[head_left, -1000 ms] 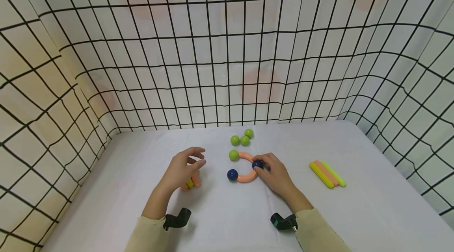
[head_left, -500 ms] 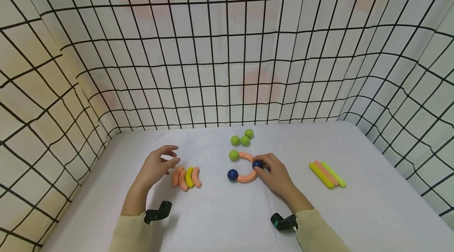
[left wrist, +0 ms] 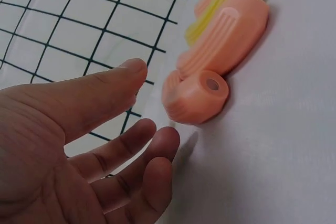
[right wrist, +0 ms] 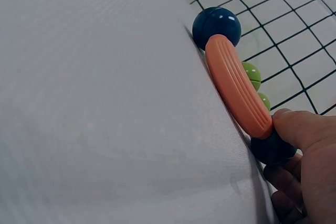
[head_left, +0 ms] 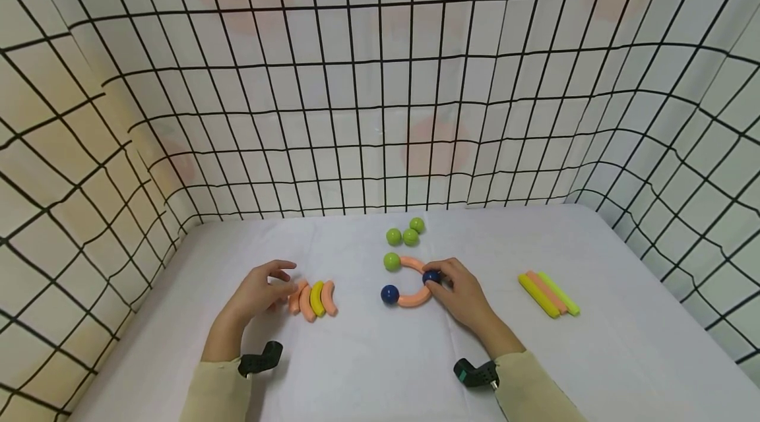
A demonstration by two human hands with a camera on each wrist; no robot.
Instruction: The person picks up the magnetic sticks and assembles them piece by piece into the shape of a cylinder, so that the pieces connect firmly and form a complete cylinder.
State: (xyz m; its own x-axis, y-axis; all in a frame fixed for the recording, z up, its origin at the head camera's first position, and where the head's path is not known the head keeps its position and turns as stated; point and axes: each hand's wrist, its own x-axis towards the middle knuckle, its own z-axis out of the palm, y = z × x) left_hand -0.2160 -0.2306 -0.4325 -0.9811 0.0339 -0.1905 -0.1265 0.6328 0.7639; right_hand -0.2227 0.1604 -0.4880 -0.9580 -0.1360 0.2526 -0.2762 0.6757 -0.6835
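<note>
My left hand (head_left: 255, 293) is beside a row of curved rods, three orange and one yellow rod (head_left: 317, 299). Its thumb and fingers are spread near the end orange rod (left wrist: 195, 97), with a small gap between in the left wrist view. My right hand (head_left: 460, 290) pinches a dark blue ball (right wrist: 273, 148) between thumb and fingers. Two curved orange rods join at that ball, and the lower one (right wrist: 239, 85) runs to another dark blue ball (head_left: 390, 295). The upper rod (head_left: 412, 263) ends at a green ball (head_left: 392, 262). Together they form an open arc.
Behind the arc lie three loose green balls (head_left: 410, 237). Straight sticks, two yellowish and one orange stick (head_left: 547, 292), lie side by side at the right. A black wire grid (head_left: 380, 112) surrounds the back and sides of the white table (head_left: 368, 369).
My left hand has moved left from above the curved rods, uncovering them, then lowered beside the end one. The right hand and the arc stay where they were.
</note>
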